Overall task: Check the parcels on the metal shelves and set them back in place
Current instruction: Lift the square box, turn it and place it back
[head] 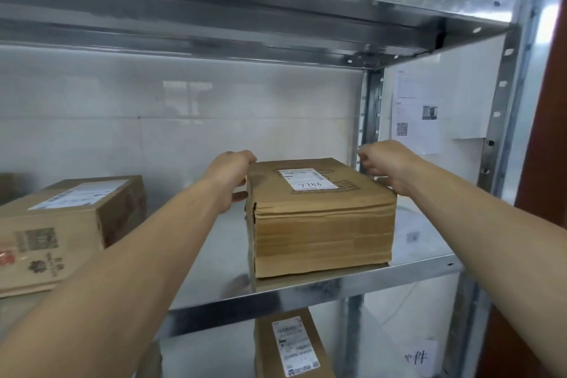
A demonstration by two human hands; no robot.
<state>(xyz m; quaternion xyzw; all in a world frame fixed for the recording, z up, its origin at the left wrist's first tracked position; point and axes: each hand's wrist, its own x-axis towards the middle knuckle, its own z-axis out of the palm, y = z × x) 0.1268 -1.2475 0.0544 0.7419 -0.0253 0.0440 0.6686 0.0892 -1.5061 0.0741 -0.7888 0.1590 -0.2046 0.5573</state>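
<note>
The left hand [230, 176] clasps the far left corner of the box [323, 224]: its fingers curl over the top edge and its thumb presses the left side. The right hand [385, 166] sits at the far right corner with fingers curled, but whether it grips the cardboard or only hovers beside it I cannot tell. The hands are set apart with the box between them, so it lies straight ahead, about equally near to both. It stands flat on the shelf [310, 289] in the middle of the frame, its front face at the shelf's front edge and its label [306, 179] facing up. Its longer side seems to run across the frame, so a lift or a push back likely needs both hands. A second box [70, 218] stands at lower left, well apart. A third box [288, 347] lies on the shelf below, and a printed sheet [417, 113] hangs at upper right.
</note>
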